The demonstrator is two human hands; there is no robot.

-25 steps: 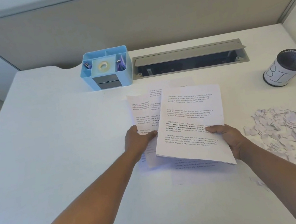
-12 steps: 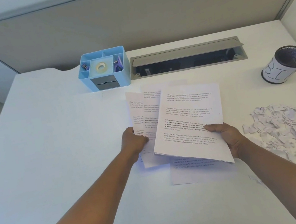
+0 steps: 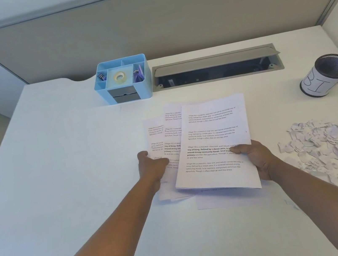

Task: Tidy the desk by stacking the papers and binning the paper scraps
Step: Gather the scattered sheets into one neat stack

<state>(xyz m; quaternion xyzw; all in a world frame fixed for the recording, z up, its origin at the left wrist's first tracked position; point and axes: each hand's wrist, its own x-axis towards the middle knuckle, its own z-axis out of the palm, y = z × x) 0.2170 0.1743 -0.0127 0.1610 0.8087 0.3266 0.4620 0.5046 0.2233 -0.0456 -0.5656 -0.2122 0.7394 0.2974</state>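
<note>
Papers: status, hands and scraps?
Left hand and right hand both gripping papers, fanned, not squared. Scraps unbinned, right. Bin unobstructed.

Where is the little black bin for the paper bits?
The bin stands at the far right of the desk, just behind the pile of paper scraps and right of the open cable tray.

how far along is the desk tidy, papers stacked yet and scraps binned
Nothing looks finished. In hand: the right hand grips a bundle of printed sheets, while the left hand holds fanned sheets not yet squared with it. One sheet lies on the desk beneath. Left: the paper scraps lie spread at the right, none visibly in the mesh bin.
</note>
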